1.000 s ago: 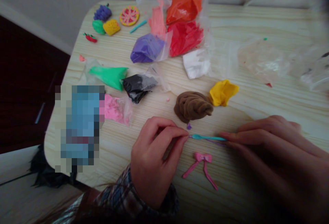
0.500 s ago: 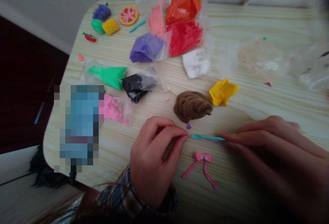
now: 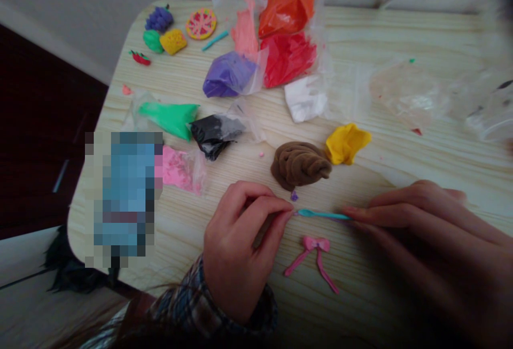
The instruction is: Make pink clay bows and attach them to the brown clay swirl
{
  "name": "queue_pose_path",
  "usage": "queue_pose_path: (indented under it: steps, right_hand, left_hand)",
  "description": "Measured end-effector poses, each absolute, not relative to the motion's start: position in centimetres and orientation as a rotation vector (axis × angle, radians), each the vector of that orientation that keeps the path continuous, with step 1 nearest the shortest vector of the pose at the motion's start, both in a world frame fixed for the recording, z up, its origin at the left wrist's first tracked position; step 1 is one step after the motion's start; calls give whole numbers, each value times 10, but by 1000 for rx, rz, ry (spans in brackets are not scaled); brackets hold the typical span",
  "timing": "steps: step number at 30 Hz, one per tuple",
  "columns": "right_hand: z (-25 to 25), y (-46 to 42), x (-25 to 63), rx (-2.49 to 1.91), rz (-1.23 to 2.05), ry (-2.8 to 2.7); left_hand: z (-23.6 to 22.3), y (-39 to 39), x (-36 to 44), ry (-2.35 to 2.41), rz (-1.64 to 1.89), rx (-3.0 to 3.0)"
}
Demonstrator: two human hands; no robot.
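Observation:
My right hand (image 3: 425, 231) pinches the handle end of a thin blue modelling tool (image 3: 323, 215) with a small spoon-shaped tip. My left hand (image 3: 248, 242) is closed, thumb and fingertips pressed together on a tiny purple bit right at that tip; the bit is mostly hidden by the fingers. Below the tool lies a pink clay bow (image 3: 316, 243) with two long tails and a small purple spot at its centre. Just above the tip is a purple crumb of clay (image 3: 294, 195), beside a swirled brown clay mound (image 3: 300, 164). Yellow clay (image 3: 348, 144) touches the mound's right side.
Bags of green (image 3: 170, 116), black (image 3: 214, 134), pink (image 3: 180, 170), purple (image 3: 228, 74), red (image 3: 288, 57) and orange clay (image 3: 286, 9) lie across the table. Small clay fruits (image 3: 172, 41) and another blue tool (image 3: 215, 40) are at the far left. Clear bags (image 3: 412, 92) lie right.
Both hands and the blue tool stay almost in place. The thin purple line seen under the tool's handle before is now barely visible.

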State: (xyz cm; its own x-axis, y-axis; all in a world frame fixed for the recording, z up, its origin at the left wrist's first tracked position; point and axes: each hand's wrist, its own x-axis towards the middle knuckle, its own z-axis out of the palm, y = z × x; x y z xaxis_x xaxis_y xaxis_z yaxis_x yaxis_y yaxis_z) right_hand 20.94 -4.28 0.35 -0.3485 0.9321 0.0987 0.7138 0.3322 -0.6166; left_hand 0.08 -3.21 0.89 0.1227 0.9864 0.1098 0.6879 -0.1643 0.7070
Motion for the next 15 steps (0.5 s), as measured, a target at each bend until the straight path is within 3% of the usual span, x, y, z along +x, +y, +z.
queue_pose_path:
  steps: [15]
  right_hand:
    - [3,-44,208,-1525,637,-2056]
  left_hand:
    - [6,-33,1,1527,789,1958]
